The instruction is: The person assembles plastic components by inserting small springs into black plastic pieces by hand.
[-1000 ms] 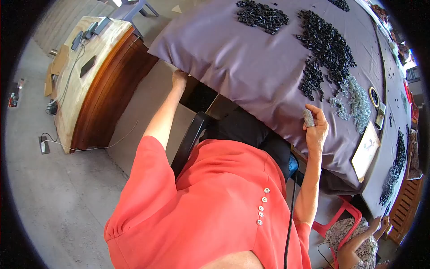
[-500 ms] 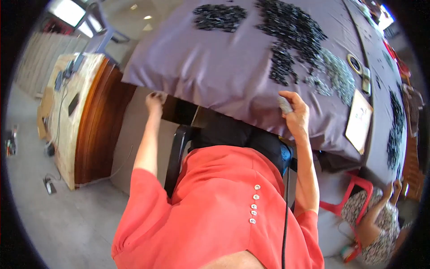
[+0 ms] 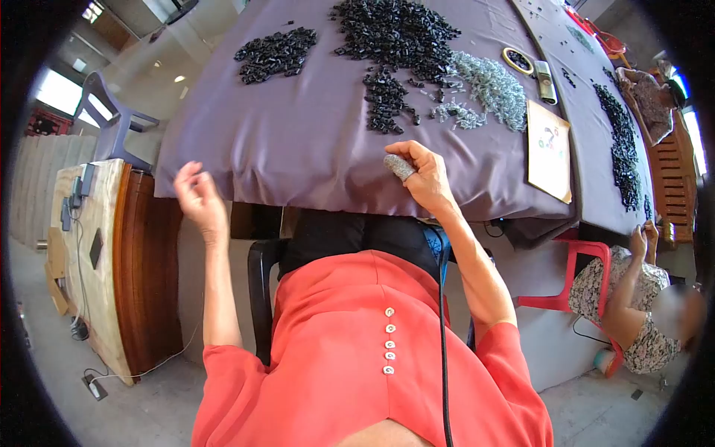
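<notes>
My left hand (image 3: 202,203) hovers at the tablecloth's near left corner, its fingers loosely curled and apart with nothing visible in them. At the table's front edge is my right hand (image 3: 426,182), a grey wrap (image 3: 400,167) around its thumb. Its index finger bends over close to the thumb tip; anything pinched there is too small to make out. Beyond it on the purple-grey tablecloth (image 3: 298,141) lie a large pile of small black pieces (image 3: 402,37), a smaller black pile (image 3: 275,54) and a heap of small clear pieces (image 3: 495,89).
A roll of tape (image 3: 518,61), a small device (image 3: 546,82) and a board with markings (image 3: 549,149) lie right of the piles. Another person (image 3: 625,298) sits at the right near a red stool (image 3: 570,279). A wooden cabinet (image 3: 149,261) stands left.
My left hand has risen from beside the table's edge to the cloth's corner, its fingers loosening. The view has shifted, and my right hand keeps its bent-finger pose near the front edge.
</notes>
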`<state>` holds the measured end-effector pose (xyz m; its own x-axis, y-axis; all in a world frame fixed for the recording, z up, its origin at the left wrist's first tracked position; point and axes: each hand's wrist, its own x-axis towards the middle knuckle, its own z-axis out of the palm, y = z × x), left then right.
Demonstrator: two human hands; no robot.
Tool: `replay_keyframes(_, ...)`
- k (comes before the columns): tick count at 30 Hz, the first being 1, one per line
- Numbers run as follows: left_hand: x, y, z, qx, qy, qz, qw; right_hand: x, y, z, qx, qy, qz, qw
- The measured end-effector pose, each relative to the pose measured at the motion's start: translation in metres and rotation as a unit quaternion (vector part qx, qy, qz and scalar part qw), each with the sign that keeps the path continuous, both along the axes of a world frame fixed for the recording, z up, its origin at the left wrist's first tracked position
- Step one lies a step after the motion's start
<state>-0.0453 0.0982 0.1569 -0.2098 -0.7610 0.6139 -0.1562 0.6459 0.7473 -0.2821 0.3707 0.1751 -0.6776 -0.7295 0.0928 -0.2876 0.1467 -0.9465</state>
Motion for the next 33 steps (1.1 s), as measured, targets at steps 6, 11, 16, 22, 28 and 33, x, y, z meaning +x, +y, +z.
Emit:
replay_keyframes(6,-0.098,0.069,0.007,0.008,-0.048,-0.23,0.972,0.0,0.0,0.001,-0.001,0.003,-0.004,1.0)
replay_keyframes(11,-0.163,0.099,0.029,-0.008,-0.043,-0.324,0.945,-0.001,0.0,-0.001,-0.002,0.005,-0.002,1.0)
replay_keyframes(16,-0.2,0.115,0.009,-0.025,-0.018,-0.321,0.946,0.0,0.0,0.003,0.002,-0.009,0.0,1.0)
replay_keyframes(22,-0.194,0.118,-0.003,0.012,-0.038,-0.317,0.948,-0.001,0.002,-0.001,-0.016,-0.007,0.008,1.0)
replay_keyframes(28,-0.195,0.116,-0.007,0.014,-0.04,-0.319,0.947,-0.015,0.01,-0.002,0.0,-0.01,-0.017,1.0)
replay_keyframes(33,-0.192,0.117,-0.004,0.026,-0.045,-0.316,0.947,-0.034,0.017,0.011,0.058,0.01,-0.095,0.994)
